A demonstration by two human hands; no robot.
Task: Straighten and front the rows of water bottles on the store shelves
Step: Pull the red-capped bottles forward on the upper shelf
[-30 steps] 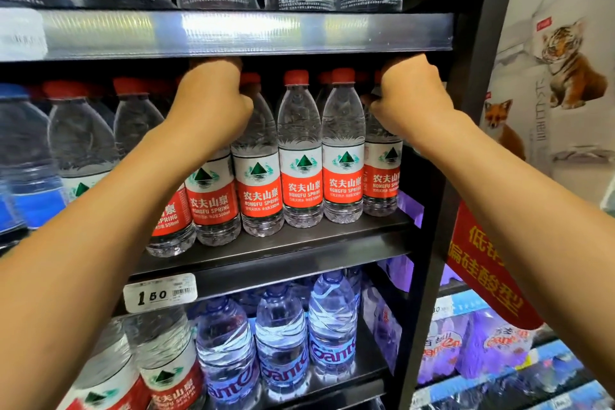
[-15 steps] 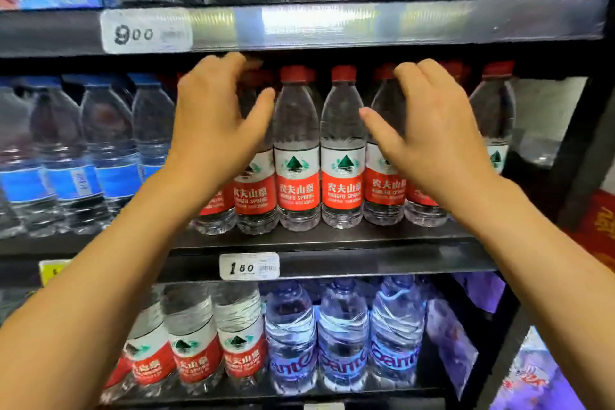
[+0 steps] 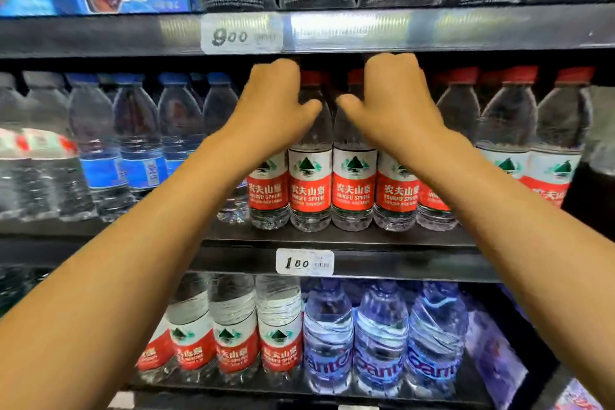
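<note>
A row of clear water bottles with red caps and red-and-white labels [image 3: 310, 190] stands at the front of the middle shelf [image 3: 399, 263]. My left hand [image 3: 276, 106] curls its fingers over the top of the bottle [image 3: 268, 191] at the left of this group. My right hand [image 3: 396, 103] does the same on a bottle [image 3: 397, 191] two places to the right. Both thumbs point inward across the two bottles between them. The caps under the hands are hidden. More red-capped bottles [image 3: 506, 150] continue to the right.
Blue-capped, blue-labelled bottles [image 3: 139, 143] fill the left of the same shelf. The upper shelf edge with a 9.00 tag [image 3: 241, 33] hangs just above my knuckles. Below, past a 1.80 tag [image 3: 304, 262], stand bigger red-label bottles [image 3: 233, 343] and bluish bottles [image 3: 379, 343].
Both hands left the earlier bottles, opened, then came closer together and curled over the tops of two bottles. The view has shifted left along the shelf.
</note>
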